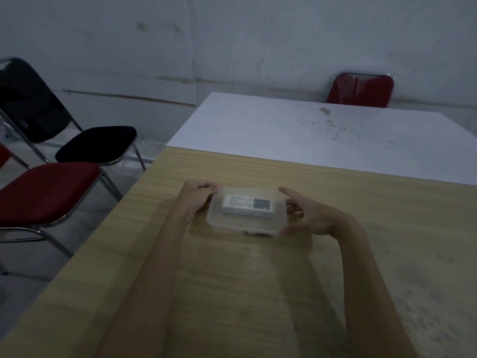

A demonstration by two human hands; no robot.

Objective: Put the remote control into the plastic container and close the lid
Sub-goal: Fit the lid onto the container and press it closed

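A clear plastic container sits on the wooden table, a little left of the middle. A white remote control lies flat inside it, seen through the translucent lid, which lies over the top. My left hand grips the container's left end, fingers curled over the far left corner. My right hand is at the right end, fingers spread around the right edge and thumb touching the near right corner.
A white table with dark stains adjoins the wooden one at the back. A red chair stands behind it by the wall. On the left stand a red chair and a black chair.
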